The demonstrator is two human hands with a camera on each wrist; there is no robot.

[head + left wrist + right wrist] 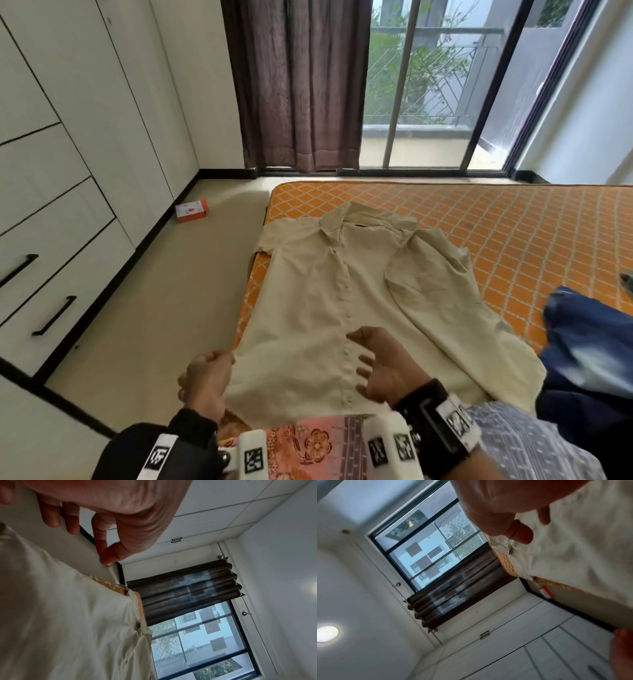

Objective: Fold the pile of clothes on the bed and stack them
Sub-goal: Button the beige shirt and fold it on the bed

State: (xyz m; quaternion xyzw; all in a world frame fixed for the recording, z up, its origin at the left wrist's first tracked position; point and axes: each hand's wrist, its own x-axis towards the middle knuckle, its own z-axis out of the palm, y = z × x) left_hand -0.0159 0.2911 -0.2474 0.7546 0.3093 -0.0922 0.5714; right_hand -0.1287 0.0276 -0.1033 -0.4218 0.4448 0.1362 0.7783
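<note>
The beige shirt (pixel 346 301) lies spread flat at the bed's (pixel 513 222) left edge. The left hand (pixel 205 383) pinches its hem corner, probably keeping it taut, while the right hand (pixel 380 366) hovers spread over the placket to smooth it.

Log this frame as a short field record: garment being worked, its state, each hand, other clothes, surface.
garment: beige button-up shirt
state: spread front-up on the bed, collar at the far end, its right side folded inward
left hand: pinches the shirt's near left hem corner
right hand: fingers spread over the button placket near the hem; contact unclear
other clothes: blue denim garment at right, unfolded
surface: orange patterned mattress
</note>
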